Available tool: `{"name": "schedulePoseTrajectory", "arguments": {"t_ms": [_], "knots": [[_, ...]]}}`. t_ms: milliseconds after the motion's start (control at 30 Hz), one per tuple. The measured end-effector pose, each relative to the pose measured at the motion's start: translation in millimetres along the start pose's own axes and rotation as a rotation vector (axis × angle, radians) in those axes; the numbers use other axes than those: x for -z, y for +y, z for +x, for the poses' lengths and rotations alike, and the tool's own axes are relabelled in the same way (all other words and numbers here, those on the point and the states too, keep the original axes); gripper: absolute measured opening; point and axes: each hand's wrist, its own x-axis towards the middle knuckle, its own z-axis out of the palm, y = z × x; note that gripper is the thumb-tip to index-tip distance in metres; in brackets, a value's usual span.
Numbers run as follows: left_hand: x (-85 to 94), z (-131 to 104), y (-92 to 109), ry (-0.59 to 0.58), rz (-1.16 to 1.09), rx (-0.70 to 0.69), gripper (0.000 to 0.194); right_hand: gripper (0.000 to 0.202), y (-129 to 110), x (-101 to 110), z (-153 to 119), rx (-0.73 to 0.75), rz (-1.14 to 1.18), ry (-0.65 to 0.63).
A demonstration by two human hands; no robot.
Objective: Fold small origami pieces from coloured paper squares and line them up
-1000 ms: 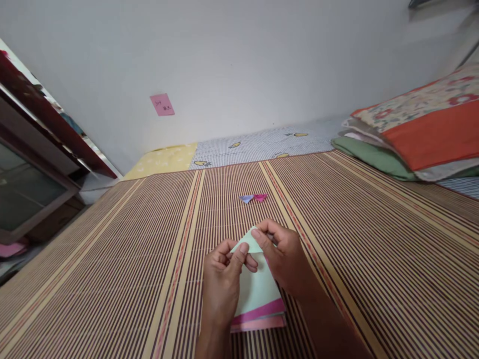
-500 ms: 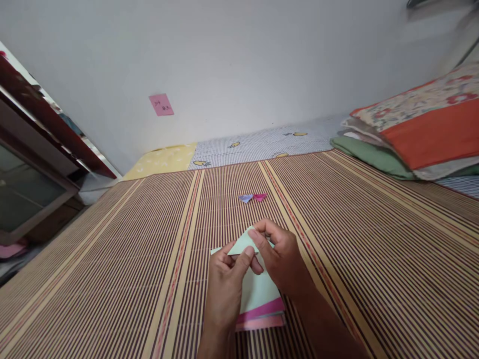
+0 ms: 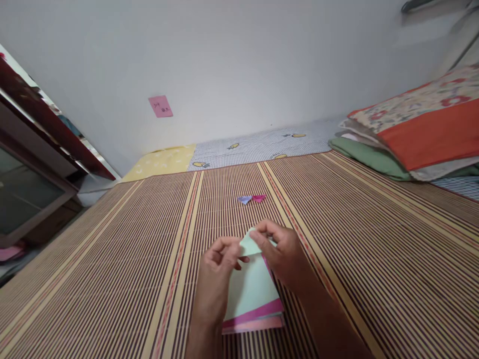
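Between my two hands is a pale green sheet of paper (image 3: 250, 246), folded to a point at its top. My left hand (image 3: 217, 269) pinches its left side between thumb and fingers. At the upper right, my right hand (image 3: 279, 249) grips the same paper by thumb and forefinger. Under both hands lies a stack of coloured paper (image 3: 254, 294), pale green on top with magenta and pink edges showing below. Beyond the hands, a small folded blue paper triangle (image 3: 244, 199) and a magenta paper triangle (image 3: 259, 198) lie side by side.
A striped bamboo mat (image 3: 123, 259) covers the surface. Folded bedding (image 3: 430, 129) is piled at the right. Checked cloth (image 3: 254, 144) and yellow cloth (image 3: 160, 159) run along the wall, where a pink note (image 3: 160, 106) is stuck. A dark-framed cabinet (image 3: 30, 194) stands at left.
My left hand has shifted left to the folded paper's side edge, uncovering more of the stack. My right hand keeps its hold near the top. The view has moved slightly.
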Motion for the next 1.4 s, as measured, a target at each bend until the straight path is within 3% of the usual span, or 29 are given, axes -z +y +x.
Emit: {"name": "schedulePoseTrajectory", "arguments": {"t_ms": [133,367,600,767,867,1000,1133,1400], "knots": [[-8.2,-4.0,1.3,-0.107,0.022,0.058,0.025,0.020,-0.2,-4.2,-2.9,-0.038,0.106,-0.159],[-13.2,-3.6,-6.4,0.113,-0.215,0.087,0.027,0.025,8.2,-0.3,-0.6,-0.195,0.229,-0.255],[-3.8,-1.5,-6.2,0.071,-0.162,0.113,0.026,0.026,4.8,6.6,-2.2,-0.204,0.135,-0.371],[0.3,-3.0,-4.4,0.016,-0.150,0.093,0.026,0.038,8.5,11.7,0.4,-0.131,0.124,-0.208],[-2.5,-0.2,-5.2,0.047,-0.250,0.124,0.029,0.036,10.8,11.0,2.1,-0.098,0.233,-0.135],[-4.9,4.8,-6.0,0.084,-0.459,0.189,0.034,0.018,13.0,4.6,1.3,-0.140,0.363,-0.205],[-5.8,6.7,-6.2,0.067,-0.586,0.248,0.033,0.018,11.9,-1.6,-0.7,-0.165,0.409,-0.293],[-6.4,8.5,-9.0,0.010,-0.712,0.273,0.028,0.018,7.5,-3.6,1.4,-0.148,0.451,-0.281]]}}
